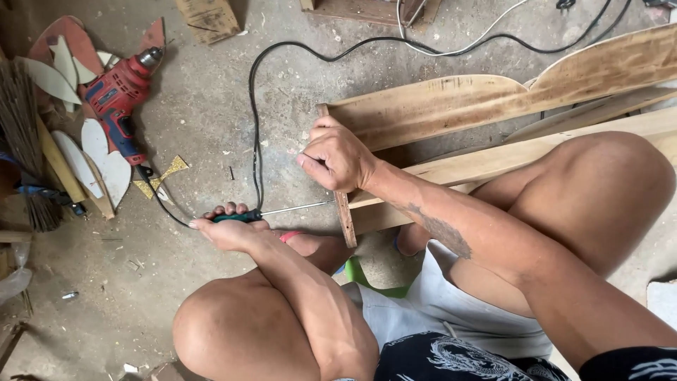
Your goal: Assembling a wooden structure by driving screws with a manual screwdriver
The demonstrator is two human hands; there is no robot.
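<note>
The left hand (229, 229) wraps its fingers (224, 210) around the dark green handle of a screwdriver (282, 211), whose shaft runs across to the wooden frame (451, 113). The right hand (337, 156) closes on the frame's end slat, above the shaft's tip. Well left of the frame, a red-and-blue drill (118, 99) lies on the concrete floor (204, 106), beside pale cut-out shapes (99, 152).
</note>
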